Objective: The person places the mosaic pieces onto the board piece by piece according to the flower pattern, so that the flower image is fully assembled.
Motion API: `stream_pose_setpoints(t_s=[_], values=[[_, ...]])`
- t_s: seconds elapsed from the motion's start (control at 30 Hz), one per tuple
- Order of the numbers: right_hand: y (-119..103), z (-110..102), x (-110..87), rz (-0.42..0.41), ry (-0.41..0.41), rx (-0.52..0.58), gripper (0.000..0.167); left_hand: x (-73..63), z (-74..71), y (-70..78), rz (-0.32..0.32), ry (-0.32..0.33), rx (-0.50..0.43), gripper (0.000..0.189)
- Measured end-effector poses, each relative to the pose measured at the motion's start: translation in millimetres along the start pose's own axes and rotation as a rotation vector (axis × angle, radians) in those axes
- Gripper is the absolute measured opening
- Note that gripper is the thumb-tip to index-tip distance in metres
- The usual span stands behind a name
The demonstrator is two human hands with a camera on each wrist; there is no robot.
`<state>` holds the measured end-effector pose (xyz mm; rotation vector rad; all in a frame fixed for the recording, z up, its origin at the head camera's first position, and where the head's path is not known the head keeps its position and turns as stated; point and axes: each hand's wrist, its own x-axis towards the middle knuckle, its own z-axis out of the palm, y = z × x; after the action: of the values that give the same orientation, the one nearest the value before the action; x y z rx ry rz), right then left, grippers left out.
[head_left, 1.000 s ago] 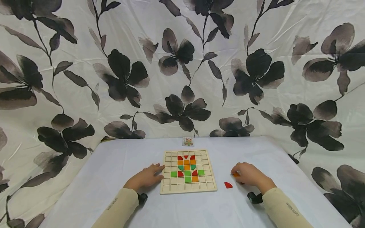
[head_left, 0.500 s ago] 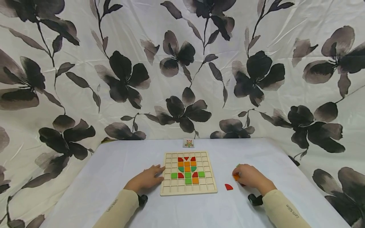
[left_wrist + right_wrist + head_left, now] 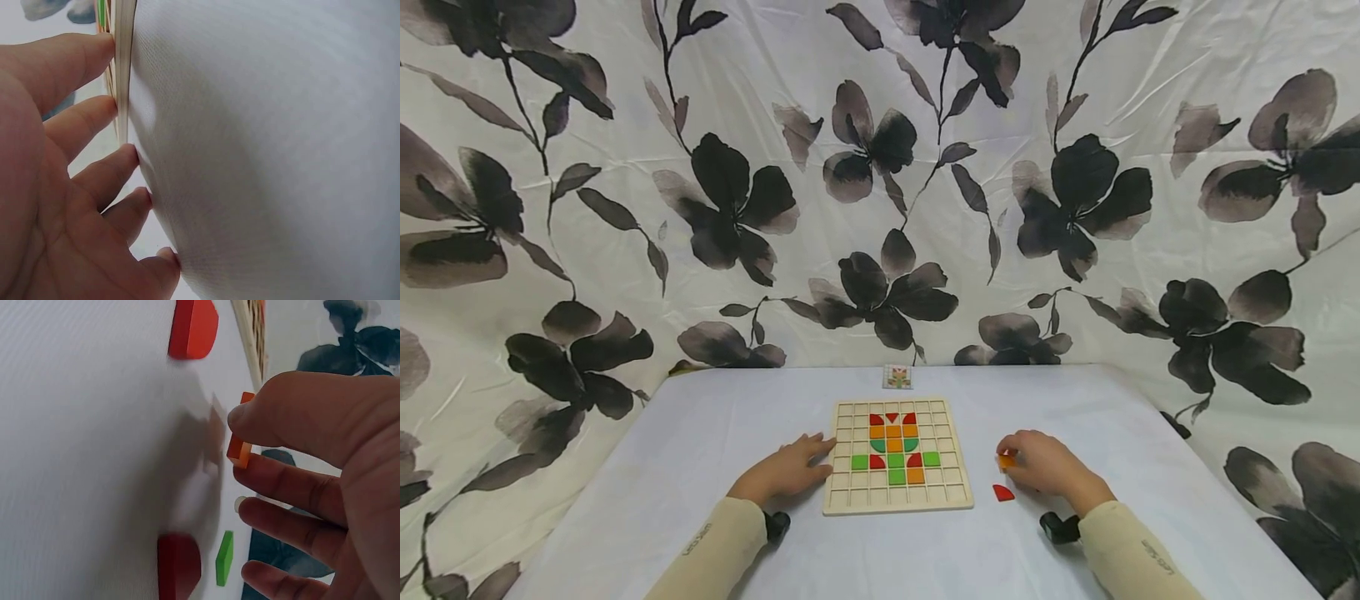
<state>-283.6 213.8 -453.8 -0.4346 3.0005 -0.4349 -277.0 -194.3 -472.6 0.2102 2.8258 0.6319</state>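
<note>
My left hand [image 3: 782, 471] rests at the left edge of a wooden grid board [image 3: 847, 492]. Its fingers are spread; in the left wrist view the thumb and index fingertip touch the board's side [image 3: 125, 69]. Coloured tiles form a flower-like pattern on the board. To the right of the board, my right hand [image 3: 1047, 463] pinches an orange square tile [image 3: 240, 450] between thumb and index finger, lifted off the cloth. A red quarter-round tile [image 3: 1003, 492] lies on the cloth just below that hand.
Another red tile [image 3: 179, 565] and a green tile [image 3: 225, 557] lie beside my right hand in its wrist view. A small pattern card [image 3: 897, 377] sits behind the board. White cloth covers the table [image 3: 880, 558], and a floral curtain [image 3: 865, 217] hangs behind.
My right hand has picked up the orange tile and moved slightly left with it toward the board. The left hand stays at the board's edge.
</note>
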Motion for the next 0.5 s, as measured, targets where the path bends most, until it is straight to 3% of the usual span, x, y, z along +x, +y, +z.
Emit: stream_pose_setpoints(t_s=[0.5], values=[[-42.2, 5.9, 11.6, -0.118, 0.033, 0.007, 0.024, 3.9, 1.0, -1.8, 0.015, -0.002, 0.013, 0.057]])
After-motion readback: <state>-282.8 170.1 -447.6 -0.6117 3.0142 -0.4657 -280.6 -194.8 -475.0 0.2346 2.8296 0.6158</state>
